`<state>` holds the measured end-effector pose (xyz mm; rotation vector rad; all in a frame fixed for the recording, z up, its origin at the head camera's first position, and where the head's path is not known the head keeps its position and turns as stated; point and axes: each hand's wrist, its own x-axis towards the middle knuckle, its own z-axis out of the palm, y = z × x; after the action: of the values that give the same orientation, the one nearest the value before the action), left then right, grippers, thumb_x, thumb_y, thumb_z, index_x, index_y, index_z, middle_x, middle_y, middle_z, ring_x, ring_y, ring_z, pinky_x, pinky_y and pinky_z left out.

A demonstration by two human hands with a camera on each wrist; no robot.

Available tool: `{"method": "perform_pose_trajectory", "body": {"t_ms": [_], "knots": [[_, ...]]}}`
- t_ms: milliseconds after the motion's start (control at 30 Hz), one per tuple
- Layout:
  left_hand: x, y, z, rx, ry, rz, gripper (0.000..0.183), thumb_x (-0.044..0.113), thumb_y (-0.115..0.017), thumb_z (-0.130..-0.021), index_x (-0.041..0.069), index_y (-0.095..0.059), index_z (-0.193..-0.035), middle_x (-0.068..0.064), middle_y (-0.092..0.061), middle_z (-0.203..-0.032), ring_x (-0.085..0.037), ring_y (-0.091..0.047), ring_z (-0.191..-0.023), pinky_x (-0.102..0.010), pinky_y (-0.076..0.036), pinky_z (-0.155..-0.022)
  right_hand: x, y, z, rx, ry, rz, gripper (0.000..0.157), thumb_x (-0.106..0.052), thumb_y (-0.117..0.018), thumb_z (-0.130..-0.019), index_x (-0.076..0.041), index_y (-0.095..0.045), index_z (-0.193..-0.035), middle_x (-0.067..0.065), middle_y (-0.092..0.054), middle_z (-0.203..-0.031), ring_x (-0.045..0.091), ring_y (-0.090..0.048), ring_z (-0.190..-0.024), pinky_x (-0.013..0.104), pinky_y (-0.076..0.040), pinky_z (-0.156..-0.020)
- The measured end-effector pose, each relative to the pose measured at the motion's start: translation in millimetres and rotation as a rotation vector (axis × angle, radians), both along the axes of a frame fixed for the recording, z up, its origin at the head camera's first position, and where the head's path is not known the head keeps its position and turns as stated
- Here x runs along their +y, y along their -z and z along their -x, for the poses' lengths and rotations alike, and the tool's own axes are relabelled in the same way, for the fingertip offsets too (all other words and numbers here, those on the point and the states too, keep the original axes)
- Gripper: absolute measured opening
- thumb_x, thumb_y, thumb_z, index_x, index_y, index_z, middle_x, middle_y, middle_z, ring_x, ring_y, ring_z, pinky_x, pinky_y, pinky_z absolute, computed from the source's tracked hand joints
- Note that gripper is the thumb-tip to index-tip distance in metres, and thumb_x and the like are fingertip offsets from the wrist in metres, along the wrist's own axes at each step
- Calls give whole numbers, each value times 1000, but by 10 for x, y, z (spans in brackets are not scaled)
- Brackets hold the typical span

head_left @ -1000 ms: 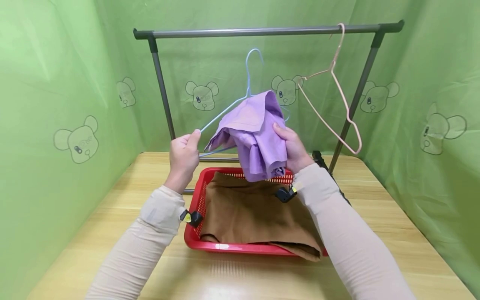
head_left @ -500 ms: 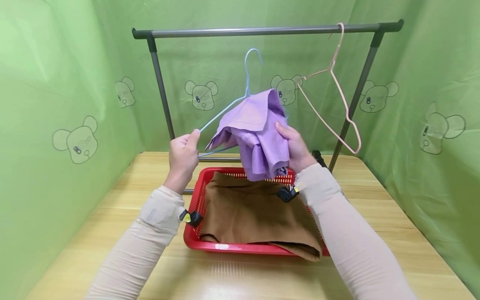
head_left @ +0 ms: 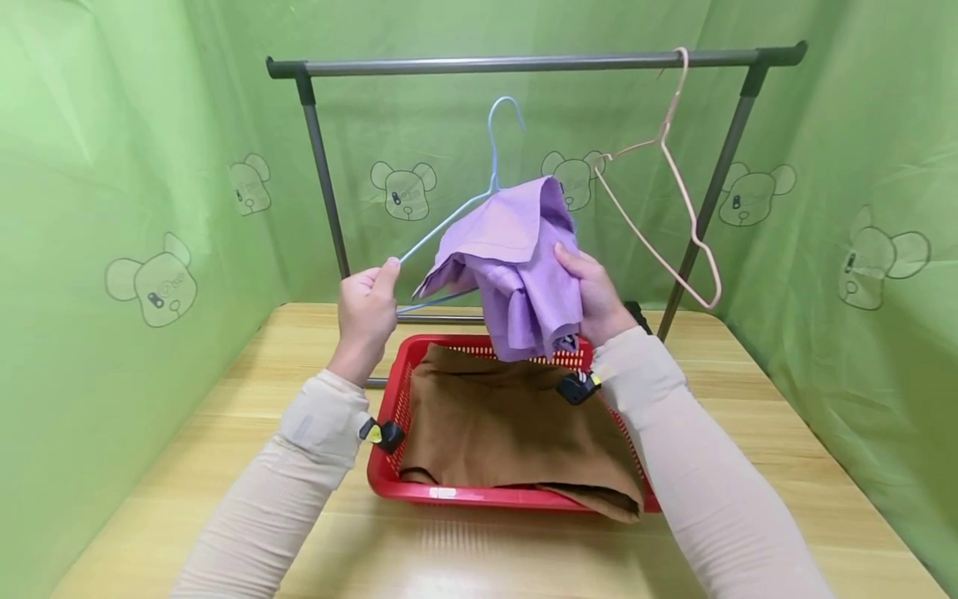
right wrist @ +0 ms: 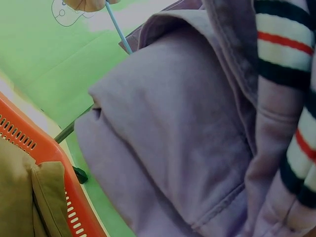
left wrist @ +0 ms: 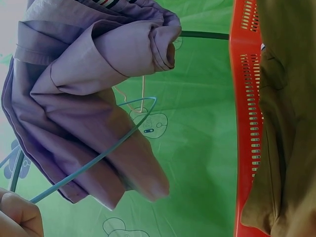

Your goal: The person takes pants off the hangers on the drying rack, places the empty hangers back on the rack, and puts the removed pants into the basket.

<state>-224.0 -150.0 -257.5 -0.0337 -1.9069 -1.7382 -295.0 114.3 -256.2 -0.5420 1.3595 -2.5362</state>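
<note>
My left hand [head_left: 367, 312] grips the left corner of a light blue clothes hanger [head_left: 449, 218], whose hook points up below the rail. A bunched purple garment [head_left: 497, 229] drapes over the hanger's right part and covers it. On the garment's right side my right hand [head_left: 595, 295] holds the cloth, thumb in front and other fingers hidden behind it. The left wrist view shows the hanger's lower bar [left wrist: 89, 165] passing in front of the purple folds. Striped dark, white and red trim [right wrist: 284, 44] shows on the garment in the right wrist view.
Below the hands, a red basket [head_left: 479, 497] holds a folded brown garment [head_left: 509, 424] on the wooden table [head_left: 247, 399]. Behind stands a grey clothes rack [head_left: 479, 64]. From its right end hangs a pink hanger [head_left: 692, 208]. Green curtains [head_left: 90, 150] enclose the sides and back.
My right hand has shifted slightly to the right, drawing the purple garment a little farther along the hanger. My left hand and the hanger have stayed nearly still.
</note>
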Motion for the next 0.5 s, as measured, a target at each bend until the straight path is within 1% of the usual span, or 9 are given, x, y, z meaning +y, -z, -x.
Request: {"method": "perform_pose_trajectory", "body": {"t_ms": [233, 367, 500], "knots": [[2, -13, -12, -9, -11, -1, 50, 28, -55, -99, 13, -39, -54, 5, -30, -46, -8, -27, -42, -21, -18, -39, 19, -24, -27, 7, 1, 12, 15, -21, -52, -101, -10, -62, -100, 5, -69, -84, 13, -66, -70, 22, -54, -65], [8, -24, -17, -13, -3, -8, 50, 28, -55, -99, 12, -39, -55, 5, -30, -46, -8, -27, -41, -21, -18, -38, 33, -36, -37, 14, 1, -1, 16, -22, -52, -101, -10, -62, -100, 4, -69, -84, 13, -66, -71, 22, -54, -65], [12, -34, -22, -15, -1, -10, 50, 28, -55, -99, 12, -39, -55, 5, -31, -46, -8, -27, -41, -21, -17, -38, 47, -46, -46, 12, -11, 13, 15, -22, -53, -100, -9, -61, -102, 5, -69, -85, 13, -66, -71, 23, -54, -65]]}}
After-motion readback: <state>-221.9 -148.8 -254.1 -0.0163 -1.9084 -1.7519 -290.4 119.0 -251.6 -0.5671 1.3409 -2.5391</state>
